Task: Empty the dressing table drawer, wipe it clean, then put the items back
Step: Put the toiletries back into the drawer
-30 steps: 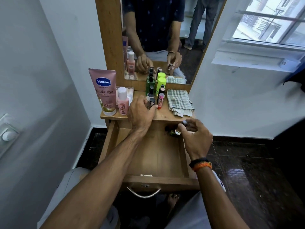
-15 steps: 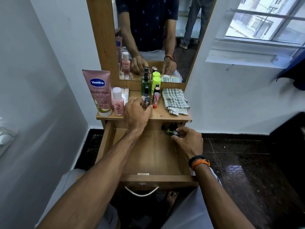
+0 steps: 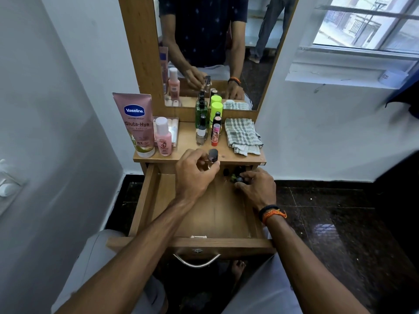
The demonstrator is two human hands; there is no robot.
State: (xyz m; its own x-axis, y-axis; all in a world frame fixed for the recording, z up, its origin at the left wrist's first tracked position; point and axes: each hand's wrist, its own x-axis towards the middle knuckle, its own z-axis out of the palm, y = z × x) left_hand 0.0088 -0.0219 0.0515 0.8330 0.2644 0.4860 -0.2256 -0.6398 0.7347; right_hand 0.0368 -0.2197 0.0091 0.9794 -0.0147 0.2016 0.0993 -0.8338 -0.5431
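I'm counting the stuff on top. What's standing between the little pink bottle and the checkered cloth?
In the head view, a cluster of small bottles and tubes stands between the little pink bottle and the checkered cloth, with bare wood on either side.

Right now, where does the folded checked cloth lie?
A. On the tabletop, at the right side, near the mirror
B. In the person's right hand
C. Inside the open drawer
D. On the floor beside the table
A: the checked cloth lies on the tabletop at its right side, below the mirror, and neither hand touches it.
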